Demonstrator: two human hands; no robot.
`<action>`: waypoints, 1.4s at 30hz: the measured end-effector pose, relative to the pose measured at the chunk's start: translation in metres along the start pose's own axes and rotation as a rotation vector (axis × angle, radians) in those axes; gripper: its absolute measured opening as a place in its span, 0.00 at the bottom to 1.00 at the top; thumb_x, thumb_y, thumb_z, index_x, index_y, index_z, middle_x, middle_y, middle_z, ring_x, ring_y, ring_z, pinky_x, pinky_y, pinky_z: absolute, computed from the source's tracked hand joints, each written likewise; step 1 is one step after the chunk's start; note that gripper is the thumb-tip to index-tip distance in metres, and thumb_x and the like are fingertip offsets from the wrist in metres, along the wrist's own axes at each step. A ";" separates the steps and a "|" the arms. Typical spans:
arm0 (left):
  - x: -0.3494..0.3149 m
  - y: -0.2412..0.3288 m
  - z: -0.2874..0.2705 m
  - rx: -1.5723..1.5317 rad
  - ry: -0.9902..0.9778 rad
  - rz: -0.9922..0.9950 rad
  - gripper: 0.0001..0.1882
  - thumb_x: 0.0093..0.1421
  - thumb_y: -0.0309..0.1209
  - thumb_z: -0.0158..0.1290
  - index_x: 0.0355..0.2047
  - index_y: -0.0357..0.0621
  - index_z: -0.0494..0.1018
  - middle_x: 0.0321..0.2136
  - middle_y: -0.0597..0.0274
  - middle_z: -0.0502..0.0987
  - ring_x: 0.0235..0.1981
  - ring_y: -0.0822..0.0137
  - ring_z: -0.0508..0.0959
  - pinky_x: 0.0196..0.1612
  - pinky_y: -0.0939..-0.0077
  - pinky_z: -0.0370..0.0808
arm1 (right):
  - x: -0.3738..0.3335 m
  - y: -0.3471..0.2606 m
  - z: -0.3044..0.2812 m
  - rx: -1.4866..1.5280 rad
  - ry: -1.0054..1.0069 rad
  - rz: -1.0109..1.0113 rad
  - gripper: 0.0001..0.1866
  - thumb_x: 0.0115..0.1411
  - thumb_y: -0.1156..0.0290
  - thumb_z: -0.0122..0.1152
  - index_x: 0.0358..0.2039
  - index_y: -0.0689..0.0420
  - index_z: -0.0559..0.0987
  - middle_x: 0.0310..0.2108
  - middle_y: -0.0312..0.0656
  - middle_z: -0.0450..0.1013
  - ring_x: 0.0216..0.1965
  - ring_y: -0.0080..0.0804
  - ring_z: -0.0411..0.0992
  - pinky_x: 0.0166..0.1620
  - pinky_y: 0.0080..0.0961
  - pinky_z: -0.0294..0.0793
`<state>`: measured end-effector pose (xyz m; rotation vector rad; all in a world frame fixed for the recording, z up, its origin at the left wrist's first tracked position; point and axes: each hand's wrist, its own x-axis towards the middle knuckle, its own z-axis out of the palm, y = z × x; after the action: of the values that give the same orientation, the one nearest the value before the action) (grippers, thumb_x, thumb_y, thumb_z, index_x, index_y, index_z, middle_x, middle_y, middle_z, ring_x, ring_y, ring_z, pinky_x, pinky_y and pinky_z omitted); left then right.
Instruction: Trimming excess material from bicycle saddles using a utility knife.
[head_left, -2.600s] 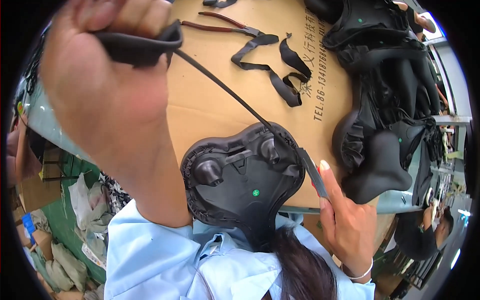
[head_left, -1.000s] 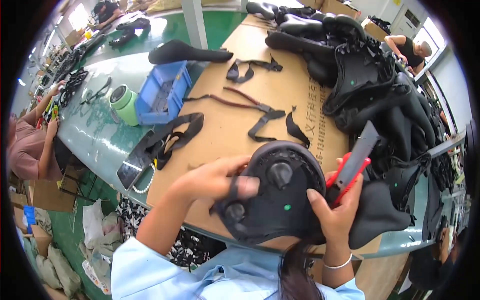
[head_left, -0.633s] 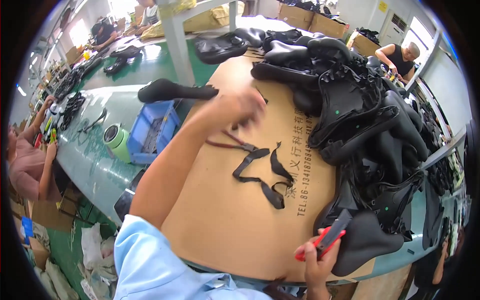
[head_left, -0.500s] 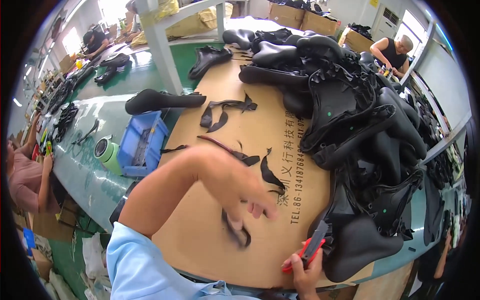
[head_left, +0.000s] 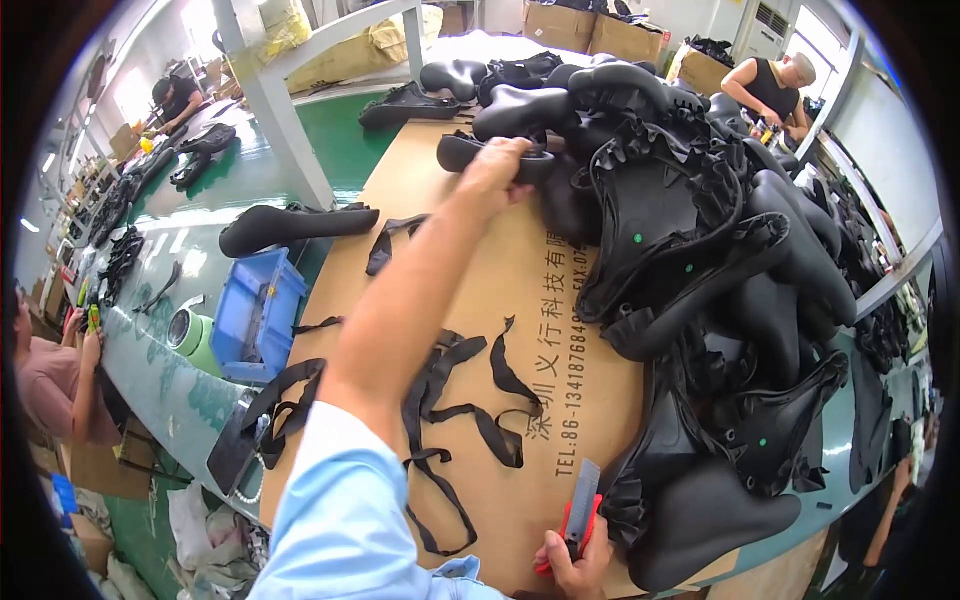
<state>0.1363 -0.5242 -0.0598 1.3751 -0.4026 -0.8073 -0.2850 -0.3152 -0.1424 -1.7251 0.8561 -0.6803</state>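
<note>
My left hand (head_left: 497, 172) reaches to the far side of the cardboard, its fingers closed on a black bicycle saddle (head_left: 460, 152) at the edge of the pile. Down near the front edge, my right hand (head_left: 578, 565) grips a red utility knife (head_left: 580, 515), its grey blade end pointing away from me. Black offcut strips (head_left: 445, 375) lie scattered on the cardboard sheet (head_left: 590, 400) under my left arm. Beside the knife, to the right, rests a smooth black saddle (head_left: 715, 520).
A tall heap of black saddles and covers (head_left: 680, 200) fills the right side. On the left stand a blue bin (head_left: 255, 315), a green bottle (head_left: 192, 335) and another saddle (head_left: 290, 228). A white post (head_left: 280, 130) rises behind. Other people work at the far tables.
My left hand has left the strips in front of me and moved far forward onto a saddle at the pile. The knife hand has shifted slightly left and down.
</note>
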 end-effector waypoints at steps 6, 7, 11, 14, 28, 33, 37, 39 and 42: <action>-0.198 -0.018 -0.053 0.245 -0.087 -0.010 0.11 0.60 0.42 0.53 0.36 0.52 0.67 0.24 0.73 0.67 0.21 0.80 0.65 0.20 0.82 0.61 | 0.002 -0.008 -0.003 0.119 -0.030 0.182 0.19 0.58 0.75 0.62 0.48 0.64 0.69 0.20 0.39 0.74 0.19 0.23 0.75 0.25 0.21 0.75; -0.232 -0.036 -0.061 0.273 -0.120 -0.025 0.11 0.62 0.41 0.53 0.35 0.50 0.67 0.25 0.73 0.65 0.23 0.81 0.63 0.24 0.82 0.63 | 0.000 -0.006 -0.003 0.135 -0.014 0.161 0.18 0.58 0.75 0.60 0.48 0.64 0.69 0.20 0.38 0.74 0.19 0.23 0.75 0.25 0.21 0.74; -0.362 -0.090 -0.060 0.517 -0.083 0.152 0.12 0.61 0.36 0.56 0.36 0.43 0.67 0.27 0.64 0.69 0.29 0.73 0.69 0.35 0.77 0.69 | 0.005 -0.015 -0.002 0.307 0.007 0.230 0.18 0.59 0.76 0.60 0.48 0.64 0.68 0.27 0.40 0.76 0.23 0.23 0.75 0.27 0.21 0.75; -0.420 -0.106 -0.043 0.336 -0.280 -0.186 0.20 0.63 0.37 0.55 0.49 0.43 0.62 0.27 0.59 0.73 0.27 0.68 0.74 0.33 0.71 0.71 | 0.012 -0.026 -0.004 0.405 0.036 0.251 0.19 0.58 0.75 0.62 0.48 0.63 0.69 0.33 0.41 0.76 0.25 0.22 0.74 0.28 0.18 0.74; -0.375 -0.109 -0.015 0.935 0.077 0.446 0.12 0.48 0.33 0.63 0.21 0.42 0.72 0.21 0.62 0.70 0.23 0.65 0.71 0.30 0.70 0.67 | -0.015 -0.037 -0.035 -0.173 0.025 0.003 0.23 0.62 0.69 0.58 0.56 0.63 0.67 0.38 0.46 0.76 0.34 0.31 0.75 0.40 0.22 0.74; -0.378 -0.101 -0.028 0.579 0.046 0.261 0.06 0.48 0.26 0.59 0.20 0.38 0.72 0.19 0.62 0.71 0.21 0.70 0.70 0.24 0.75 0.68 | 0.004 -0.055 -0.028 -0.358 -0.114 -0.358 0.24 0.60 0.80 0.56 0.58 0.58 0.70 0.33 0.49 0.76 0.27 0.39 0.74 0.34 0.30 0.74; -0.378 -0.104 -0.034 0.561 0.053 0.275 0.06 0.47 0.25 0.61 0.21 0.39 0.74 0.19 0.70 0.70 0.21 0.79 0.64 0.25 0.83 0.62 | 0.015 -0.065 -0.025 -0.559 -0.228 -0.337 0.28 0.57 0.80 0.57 0.59 0.50 0.71 0.25 0.45 0.72 0.19 0.37 0.68 0.25 0.32 0.69; -0.380 -0.102 -0.033 0.504 0.053 0.261 0.08 0.46 0.26 0.60 0.19 0.39 0.71 0.19 0.64 0.71 0.20 0.71 0.69 0.24 0.76 0.66 | 0.010 -0.064 -0.031 -0.511 -0.280 -0.300 0.27 0.57 0.80 0.58 0.59 0.51 0.71 0.26 0.46 0.73 0.20 0.38 0.69 0.27 0.31 0.70; -0.380 -0.105 -0.039 0.460 0.007 0.257 0.08 0.45 0.27 0.61 0.18 0.40 0.72 0.19 0.66 0.72 0.19 0.74 0.68 0.24 0.78 0.64 | 0.012 -0.065 -0.041 -0.439 -0.340 -0.226 0.26 0.57 0.80 0.58 0.58 0.53 0.72 0.29 0.49 0.75 0.22 0.39 0.71 0.29 0.29 0.72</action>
<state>-0.1218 -0.2262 -0.0932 1.7050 -0.7780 -0.5127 -0.2965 -0.3345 -0.0676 -2.2782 0.6030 -0.3372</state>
